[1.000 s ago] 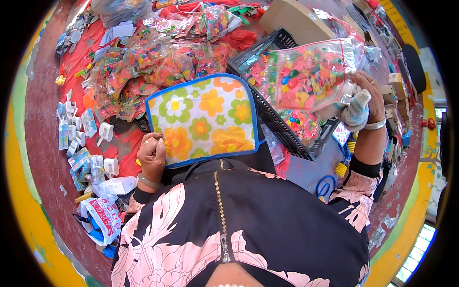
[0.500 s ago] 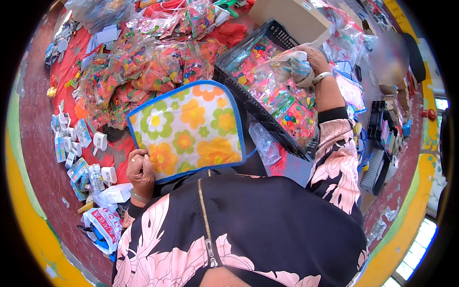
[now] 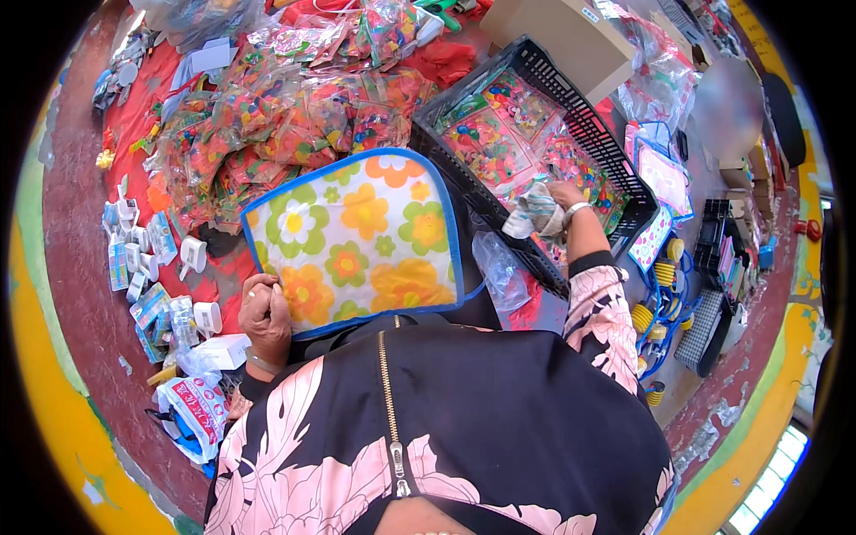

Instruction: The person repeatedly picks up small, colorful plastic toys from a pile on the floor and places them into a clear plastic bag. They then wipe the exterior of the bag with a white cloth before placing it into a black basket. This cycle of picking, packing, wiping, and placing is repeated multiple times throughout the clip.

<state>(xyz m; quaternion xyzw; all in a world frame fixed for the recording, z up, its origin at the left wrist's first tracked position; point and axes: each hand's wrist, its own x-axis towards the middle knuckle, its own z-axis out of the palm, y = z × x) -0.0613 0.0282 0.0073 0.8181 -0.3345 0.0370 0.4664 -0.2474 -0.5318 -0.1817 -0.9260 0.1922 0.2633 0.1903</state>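
Left hand (image 3: 265,314): closed at the left edge of the floral mat (image 3: 357,241), center; grip undetermined. Right hand (image 3: 555,201): pale fabric (image 3: 532,214) hides finger closure, above bagged packets (image 3: 495,138) in the black crate (image 3: 596,125), upper right. White bag (image 3: 201,406), lower left: red lettering.

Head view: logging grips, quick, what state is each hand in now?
Left hand: closed at the edge of the flowered cloth; whether gripping it, cannot tell.
Right hand: at the black crate, fingers hidden by pale bunched fabric; open or closed, cannot tell.
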